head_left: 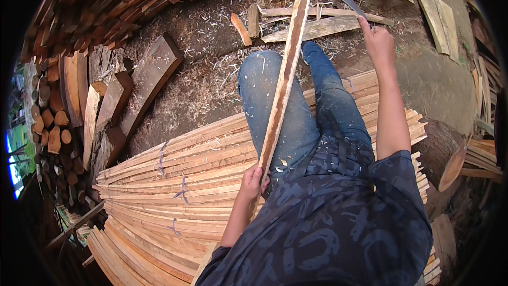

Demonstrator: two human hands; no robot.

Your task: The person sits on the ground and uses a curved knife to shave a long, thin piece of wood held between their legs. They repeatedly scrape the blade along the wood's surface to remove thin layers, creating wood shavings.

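A long wooden strip [288, 69], pale at the edges with a dark brown band down its face, runs up across my thigh and out past the top of the view. My left hand [255, 180] is closed round its lower part, near my waist. Out to the right, my right hand [378, 42] grips a curved-bladed knife [347, 2], its handle mostly hidden in the fist. The blade points up and left, apart from the strip. Wood shavings dot my jeans.
Tied bundles of wooden strips [206, 180] lie beneath and beside me. Flat offcuts [317, 29] rest on shaving-strewn ground ahead. Stacked timber [121, 5] and thick planks [153, 77] stand at the left. A log [442, 143] and more boards [438, 21] lie at the right.
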